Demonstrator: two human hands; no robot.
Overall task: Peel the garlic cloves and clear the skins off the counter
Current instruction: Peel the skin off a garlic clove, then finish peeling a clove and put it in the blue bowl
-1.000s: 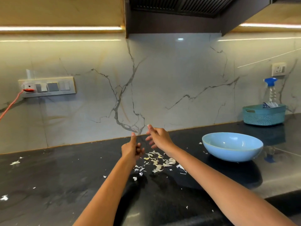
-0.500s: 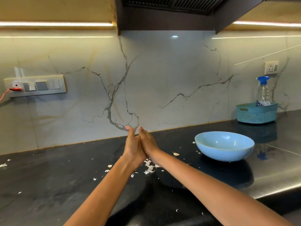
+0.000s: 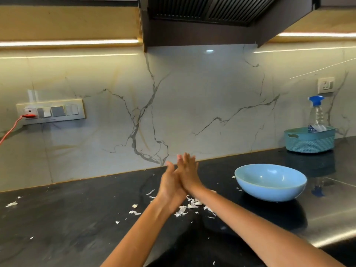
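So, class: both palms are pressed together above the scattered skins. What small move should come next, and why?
Probably lower the right hand and sweep the garlic skins into one pile: they lie scattered on the counter, and both hands are free.

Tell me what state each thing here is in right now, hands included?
Left hand: open, palm pressed flat against the other.
Right hand: open, fingers straight.
Garlic skins: loose, scattered on the counter.
Blue bowl: upright; contents hidden.
Spray bottle: upright in the teal basket.
Red plug: plugged into the switch panel.
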